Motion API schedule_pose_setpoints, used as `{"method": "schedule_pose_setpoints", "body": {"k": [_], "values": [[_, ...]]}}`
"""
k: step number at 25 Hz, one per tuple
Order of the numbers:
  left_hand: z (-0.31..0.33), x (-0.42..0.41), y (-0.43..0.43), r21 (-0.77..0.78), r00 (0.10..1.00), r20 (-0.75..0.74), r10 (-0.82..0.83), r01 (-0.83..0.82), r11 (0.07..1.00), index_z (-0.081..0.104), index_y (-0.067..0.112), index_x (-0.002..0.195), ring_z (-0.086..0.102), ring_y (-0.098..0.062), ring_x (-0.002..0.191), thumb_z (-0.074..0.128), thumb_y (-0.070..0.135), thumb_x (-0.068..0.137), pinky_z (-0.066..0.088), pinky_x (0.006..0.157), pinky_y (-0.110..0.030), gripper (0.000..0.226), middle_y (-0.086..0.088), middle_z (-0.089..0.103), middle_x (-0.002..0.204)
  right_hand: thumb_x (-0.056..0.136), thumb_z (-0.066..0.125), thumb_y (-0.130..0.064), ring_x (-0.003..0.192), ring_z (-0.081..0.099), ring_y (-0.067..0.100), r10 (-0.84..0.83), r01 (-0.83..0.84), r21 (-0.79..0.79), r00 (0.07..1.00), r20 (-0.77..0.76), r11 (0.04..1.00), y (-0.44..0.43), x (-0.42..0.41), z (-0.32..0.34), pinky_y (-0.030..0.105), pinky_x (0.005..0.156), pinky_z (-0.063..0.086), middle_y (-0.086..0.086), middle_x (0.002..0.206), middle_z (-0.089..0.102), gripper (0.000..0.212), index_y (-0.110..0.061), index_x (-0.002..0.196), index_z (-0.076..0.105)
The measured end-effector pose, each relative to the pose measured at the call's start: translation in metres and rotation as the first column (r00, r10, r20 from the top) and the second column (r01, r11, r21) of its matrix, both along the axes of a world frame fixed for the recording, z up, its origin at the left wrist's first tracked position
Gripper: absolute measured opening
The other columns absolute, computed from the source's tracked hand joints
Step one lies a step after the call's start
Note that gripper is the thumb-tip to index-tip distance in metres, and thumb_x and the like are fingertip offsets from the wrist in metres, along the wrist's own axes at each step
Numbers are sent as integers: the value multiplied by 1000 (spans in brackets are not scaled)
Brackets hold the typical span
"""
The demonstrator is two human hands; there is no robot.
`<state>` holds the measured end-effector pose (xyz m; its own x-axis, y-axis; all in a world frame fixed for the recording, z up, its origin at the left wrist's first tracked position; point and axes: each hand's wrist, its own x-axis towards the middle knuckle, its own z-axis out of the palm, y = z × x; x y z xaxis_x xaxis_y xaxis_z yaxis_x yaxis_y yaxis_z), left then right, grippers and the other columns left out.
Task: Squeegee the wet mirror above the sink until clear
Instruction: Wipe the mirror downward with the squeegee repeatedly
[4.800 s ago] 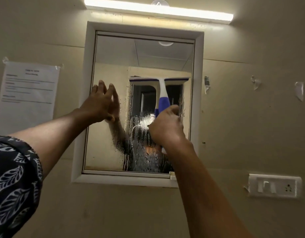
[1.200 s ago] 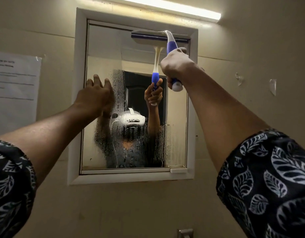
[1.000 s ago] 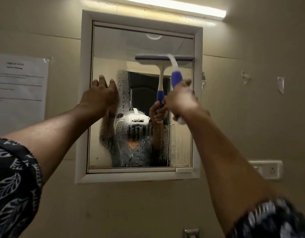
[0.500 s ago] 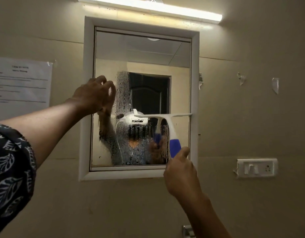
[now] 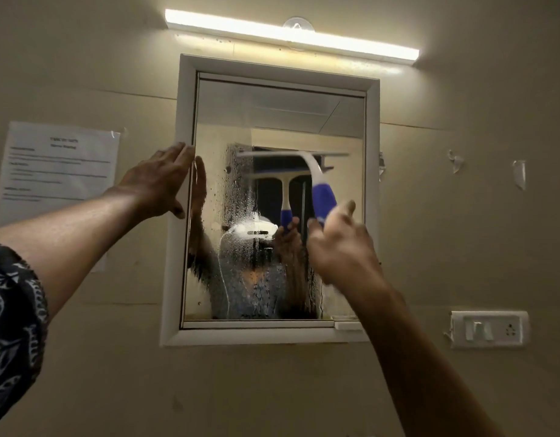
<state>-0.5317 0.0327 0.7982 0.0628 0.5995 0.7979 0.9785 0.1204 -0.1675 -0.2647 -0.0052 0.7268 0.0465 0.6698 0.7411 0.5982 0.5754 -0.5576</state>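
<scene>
Head cam: my right hand (image 5: 338,244) grips the squeegee (image 5: 323,197) by its blue handle, blade across the mirror (image 5: 272,115) mid-height, with droplets below it. My left hand (image 5: 158,184) lies flat-fingered on the frame edge, steadying things, I reckon.

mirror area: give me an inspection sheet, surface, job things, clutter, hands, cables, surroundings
surface: mirror clear in its upper part and left strip; droplets over the middle and lower glass
job's things: squeegee, blade level near mid-height; contact with glass unclear
clutter: nothing seen
grippers: left hand flat, fingers straight, at the mirror's left edge; right hand grips the squeegee handle, blurred
cables: nothing seen
surroundings: tube light above, paper notice left, switch plate lower right, tape scraps right
</scene>
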Motion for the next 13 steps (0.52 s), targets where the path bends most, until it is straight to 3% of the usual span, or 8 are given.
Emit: {"method": "schedule_pose_setpoints", "body": {"k": [4,9,13], "values": [[-5,-5,4,-50,997,8,73,-72,996,2,7,151,7,-30,147,88,20,59,24,115,-42,127,-12,-1,159,94,47,-18,61,53,13,41,-35,193,999,-24,981,9,-30,62,21,47,41,6,81,52,23,-11,110,32],[-12,-8,8,-57,987,-71,146,-150,987,-7,4,151,7,-31,147,84,29,63,19,117,-40,129,-13,-10,158,92,48,-14,76,54,24,83,-76,172,996,-33,982,23,-74,92,30,63,44,11,93,54,31,-5,117,32],[-12,-4,9,-41,963,-130,235,-242,969,-7,3,150,5,-30,147,83,35,64,10,119,-37,129,-16,-8,158,93,47,-16,55,40,10,111,-96,160,990,-87,982,35,-98,95,21,44,28,8,88,50,27,-7,115,34]]}}
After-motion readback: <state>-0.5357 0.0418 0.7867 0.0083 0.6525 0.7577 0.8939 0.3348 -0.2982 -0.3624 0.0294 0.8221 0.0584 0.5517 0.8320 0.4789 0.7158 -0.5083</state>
